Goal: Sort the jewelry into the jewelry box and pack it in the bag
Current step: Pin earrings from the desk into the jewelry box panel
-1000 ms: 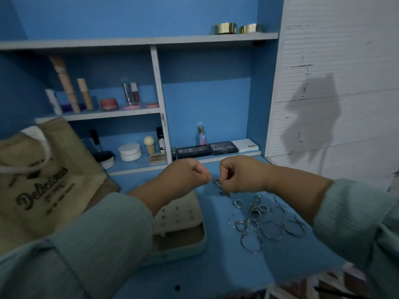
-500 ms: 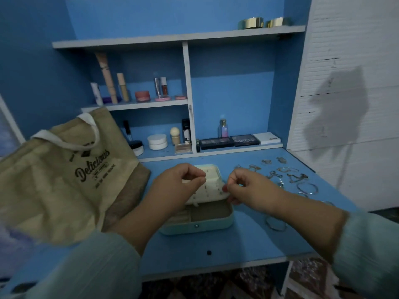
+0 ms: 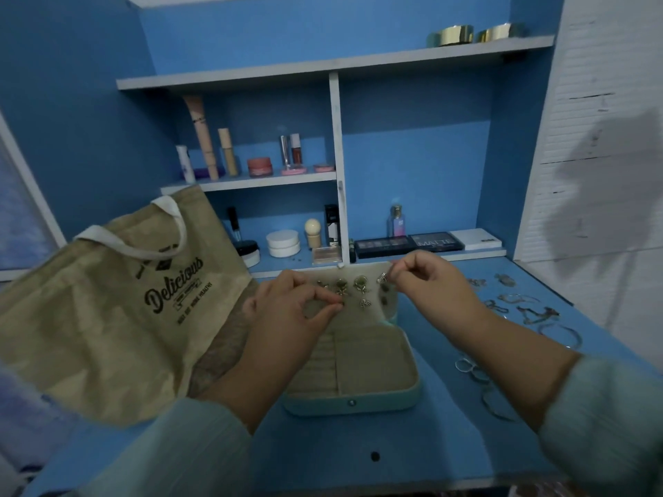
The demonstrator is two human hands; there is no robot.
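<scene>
The blue desk [image 3: 448, 443] runs from the near edge back to a blue shelf unit with white boards [image 3: 337, 166], closed on the right by a white slatted wall [image 3: 610, 102]; bare desk lies in front of the box and along the near edge. The tan canvas bag with white handles [image 3: 107, 310] slumps on the left, its side touching the box area (printed "Delicious" in dark script, smaller lines below unreadable). The mint-green jewelry box with beige lining [image 3: 358, 367] sits open at centre, lid raised toward the shelf; several small metal earrings [image 3: 358, 285] are pinned on the lid panel. A black eyeshadow palette marked "MATTE" [image 3: 436, 242] lies on the lowest shelf behind. Loose silver rings and bangles [image 3: 520, 310] are scattered on the desk to the right of the box. The left hand [image 3: 290, 310] pinches thumb and forefinger at the lid panel, the item too small to tell; the right hand [image 3: 427, 281] pinches one small earring [image 3: 382, 279] at the panel's upper right.
</scene>
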